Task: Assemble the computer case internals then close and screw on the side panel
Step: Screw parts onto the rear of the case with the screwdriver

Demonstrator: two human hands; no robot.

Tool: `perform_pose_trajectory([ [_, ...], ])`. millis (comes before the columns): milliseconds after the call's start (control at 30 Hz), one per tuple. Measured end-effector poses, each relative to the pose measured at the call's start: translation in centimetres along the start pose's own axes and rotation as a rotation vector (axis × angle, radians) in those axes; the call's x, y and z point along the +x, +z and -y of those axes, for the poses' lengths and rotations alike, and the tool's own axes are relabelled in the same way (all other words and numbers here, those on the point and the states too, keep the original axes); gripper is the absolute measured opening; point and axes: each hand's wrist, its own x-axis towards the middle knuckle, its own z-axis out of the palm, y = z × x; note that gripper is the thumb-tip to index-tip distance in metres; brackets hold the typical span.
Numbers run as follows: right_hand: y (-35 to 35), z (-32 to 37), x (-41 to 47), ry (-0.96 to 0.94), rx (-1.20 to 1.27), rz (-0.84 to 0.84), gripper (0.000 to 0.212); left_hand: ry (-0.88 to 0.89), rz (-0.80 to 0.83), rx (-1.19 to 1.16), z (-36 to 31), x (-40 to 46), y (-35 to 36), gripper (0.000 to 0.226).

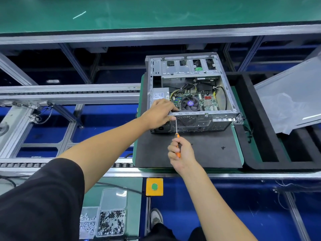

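Nearest to us, well before the computer case [191, 94], we see a clear plastic box of screws [111, 221] lying on a green mat, and beside it a yellow box with a green push button [154, 186]. Closer to the case, our right hand [182, 153] grasps the orange handle of a screwdriver [176, 136]; its thin shaft goes up to the rear edge of the case, just under our left hand [160, 113]. The left hand is curled over that same rear edge, near the corner by the power supply [160, 95], and holds it. The case lies on its side on a dark foam pad [199, 150], open on top, so we see the CPU fan [190, 102] and the motherboard [207, 101] inside. A small black screw [223, 147] lies on the pad, before the case and to its right. Further right of the case, the grey side panel [288, 94] rests tilted on a black tray [257, 119]. Behind the case runs the green conveyor belt [156, 11].
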Motion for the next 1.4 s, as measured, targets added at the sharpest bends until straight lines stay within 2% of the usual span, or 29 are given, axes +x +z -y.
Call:
perform_pose_trajectory([
  [67,0.0,-0.5,0.0,-0.166,-0.264,-0.13,0.016,-0.005,0.003,-0.008,-0.1,-0.1,-0.1,0.036],
  [167,-1.0,-0.7,0.1,-0.565,-0.764,-0.403,0.015,-0.008,0.004,-0.008,-0.1,-0.1,-0.1,0.037],
  [233,-1.5,-0.4,0.1,-0.738,-1.063,-0.503,0.004,-0.009,0.002,-0.005,-0.2,-0.1,-0.1,0.037],
  [300,-2.0,0.0,0.5,-0.839,-1.239,-0.584,0.021,-0.007,-0.003,-0.006,-0.2,-0.1,-0.2,0.037],
  [367,-2.2,0.4,1.0,-0.908,-1.307,-0.599,0.029,-0.007,-0.004,-0.007,-0.2,-0.1,-0.2,0.037],
  [433,-2.0,0.0,0.9,-0.839,-1.191,-0.487,0.028,-0.004,-0.007,-0.006,-0.3,-0.1,-0.1,0.038],
  [467,-1.6,-0.1,1.0,-0.711,-0.978,-0.387,0.027,-0.005,-0.007,-0.004,-0.3,-0.1,-0.1,0.038],
  [533,-0.3,0.0,0.9,-0.28,-0.372,-0.174,0.021,-0.008,0.001,-0.003,-0.2,-0.1,-0.1,0.037],
  [567,0.3,0.1,0.7,-0.101,-0.142,-0.103,0.016,-0.006,0.002,-0.001,-0.1,-0.1,-0.1,0.037],
  [600,0.6,0.1,0.5,0.005,-0.027,-0.069,0.013,-0.004,0.004,0.003,-0.1,-0.1,-0.1,0.036],
  [667,0.8,0.0,0.2,0.055,-0.02,-0.069,0.017,-0.002,0.003,0.004,-0.1,0.0,0.0,0.036],
  [800,0.2,0.0,0.3,-0.049,-0.257,-0.175,0.019,0.002,-0.008,-0.01,0.2,0.0,0.3,0.034],
  [900,0.0,-0.2,0.8,-0.259,-0.479,-0.27,0.008,0.008,-0.004,-0.026,0.6,0.2,0.4,0.035],
  [1000,-0.6,-0.9,0.7,-0.509,-0.659,-0.288,0.023,-0.007,0.025,-0.059,0.9,0.3,0.3,0.037],
  [1100,-1.4,-1.3,0.7,-0.655,-0.839,-0.356,0.021,-0.011,0.039,-0.087,1.1,0.4,0.3,0.037],
  [1167,-1.6,-1.0,0.9,-0.559,-0.786,-0.348,0.017,-0.01,0.044,-0.083,1.1,0.4,0.3,0.038],
  [1300,-1.2,-0.2,1.0,-0.027,-0.151,-0.095,0.015,-0.008,0.054,-0.075,1.0,0.3,0.1,0.037],
  [1333,-1.3,-0.2,1.0,0.019,-0.08,-0.056,0.017,-0.006,0.057,-0.077,1.0,0.3,0.0,0.036],
  [1400,-1.3,-0.4,1.2,0.019,-0.091,-0.042,0.012,-0.013,0.061,-0.091,0.9,0.3,-0.1,0.032],
])
